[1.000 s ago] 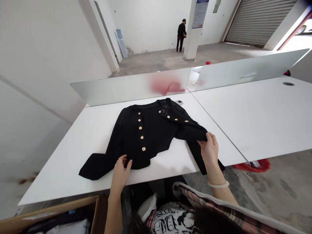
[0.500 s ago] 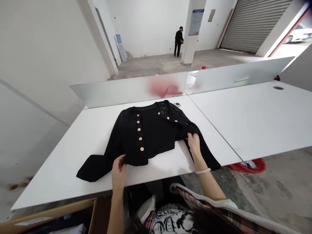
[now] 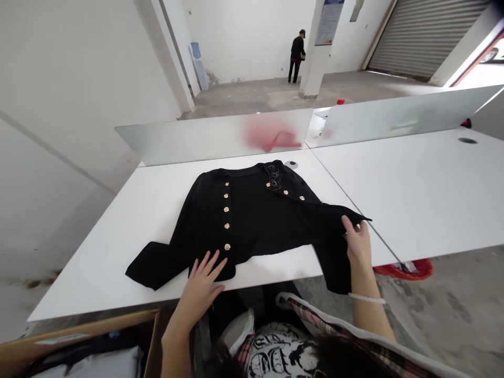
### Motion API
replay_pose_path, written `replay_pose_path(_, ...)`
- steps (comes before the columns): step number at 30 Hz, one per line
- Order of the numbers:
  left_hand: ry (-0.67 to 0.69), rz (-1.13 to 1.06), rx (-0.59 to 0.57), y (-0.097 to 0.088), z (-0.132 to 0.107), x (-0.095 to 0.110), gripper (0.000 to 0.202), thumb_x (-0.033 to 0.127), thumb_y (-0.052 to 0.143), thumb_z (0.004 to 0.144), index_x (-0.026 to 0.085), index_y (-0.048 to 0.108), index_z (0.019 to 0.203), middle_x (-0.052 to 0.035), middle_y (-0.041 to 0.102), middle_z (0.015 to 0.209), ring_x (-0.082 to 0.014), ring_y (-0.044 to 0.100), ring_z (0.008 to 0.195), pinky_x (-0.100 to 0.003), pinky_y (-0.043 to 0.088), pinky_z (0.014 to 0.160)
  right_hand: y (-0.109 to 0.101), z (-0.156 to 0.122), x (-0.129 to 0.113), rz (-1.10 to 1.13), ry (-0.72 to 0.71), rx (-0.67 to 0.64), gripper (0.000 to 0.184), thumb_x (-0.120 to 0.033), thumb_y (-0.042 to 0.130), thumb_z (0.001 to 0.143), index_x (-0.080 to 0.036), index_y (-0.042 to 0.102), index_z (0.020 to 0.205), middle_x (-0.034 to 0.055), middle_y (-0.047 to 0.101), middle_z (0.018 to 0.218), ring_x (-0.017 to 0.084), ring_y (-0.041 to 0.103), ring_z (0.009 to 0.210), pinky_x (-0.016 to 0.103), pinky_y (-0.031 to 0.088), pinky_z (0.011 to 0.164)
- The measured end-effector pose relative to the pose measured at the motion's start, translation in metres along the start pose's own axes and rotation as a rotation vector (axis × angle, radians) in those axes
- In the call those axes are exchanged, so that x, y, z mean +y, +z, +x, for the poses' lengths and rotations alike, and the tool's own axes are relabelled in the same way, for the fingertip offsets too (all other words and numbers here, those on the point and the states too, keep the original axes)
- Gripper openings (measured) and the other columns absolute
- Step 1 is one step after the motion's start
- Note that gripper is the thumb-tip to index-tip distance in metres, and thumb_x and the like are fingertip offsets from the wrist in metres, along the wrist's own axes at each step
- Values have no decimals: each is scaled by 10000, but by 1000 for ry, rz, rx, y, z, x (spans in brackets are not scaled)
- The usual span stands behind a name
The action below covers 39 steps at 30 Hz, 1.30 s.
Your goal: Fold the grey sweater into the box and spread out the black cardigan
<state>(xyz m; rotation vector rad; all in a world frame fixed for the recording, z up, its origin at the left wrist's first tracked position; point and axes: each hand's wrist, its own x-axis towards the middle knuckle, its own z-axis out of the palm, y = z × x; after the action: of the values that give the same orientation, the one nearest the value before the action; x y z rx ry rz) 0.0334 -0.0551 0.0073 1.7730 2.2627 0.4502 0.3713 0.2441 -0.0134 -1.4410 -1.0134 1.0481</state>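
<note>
1. I read the left hand [image 3: 200,299] as open wide, fingers spread, with the tips resting on the lower hem of the black cropped jacket [image 3: 252,220]. It holds nothing.
2. The right hand [image 3: 357,242] is in a narrow pinch, thumb and fingers closed on the black fabric of the jacket's sleeve [image 3: 334,247] on my right. That sleeve drapes over the front edge of the white table [image 3: 129,226].
3. The jacket lies flat on the table, front up. A column of gold buttons [image 3: 227,210] runs down it, with embroidery [image 3: 274,176] near the collar. The other sleeve [image 3: 157,266] lies out toward the lower left.
4. Nearby, a frosted divider panel [image 3: 212,136] stands behind the table, and a cardboard box [image 3: 79,336] sits below its front edge. A co-worker [image 3: 297,58] stands far off beside a pillar [image 3: 317,63].
</note>
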Motion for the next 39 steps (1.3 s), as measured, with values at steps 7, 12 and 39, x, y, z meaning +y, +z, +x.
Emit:
replay_pose_path(7,-216,-64,275,-6,16,8,349,385,400,894,211,677,1015,-79,720,984,-242,664,911,-365,494,842,21,15,-31,57,-69,26,341,-428,646,677,-148,606,867,42,645,788,175,601,714,286,501,633)
replay_pose_path(12,-125,-280,410,-26,18,41,368,437,418,896,200,644,1063,-65,700,1027,-196,658,906,-292,501,821,25,-31,-80,-376,-731,17,313,-376,476,861,-120,655,849,17,523,593,139,475,579,271,405,570)
replay_pose_path(39,-252,-1010,-155,35,348,91,191,329,545,868,153,513,935,-59,639,909,-87,609,754,-235,509,728,-6,-51,8,-994,-881,-553,904,71,351,582,-292,377,1409,68,527,1050,198,528,942,337,497,799)
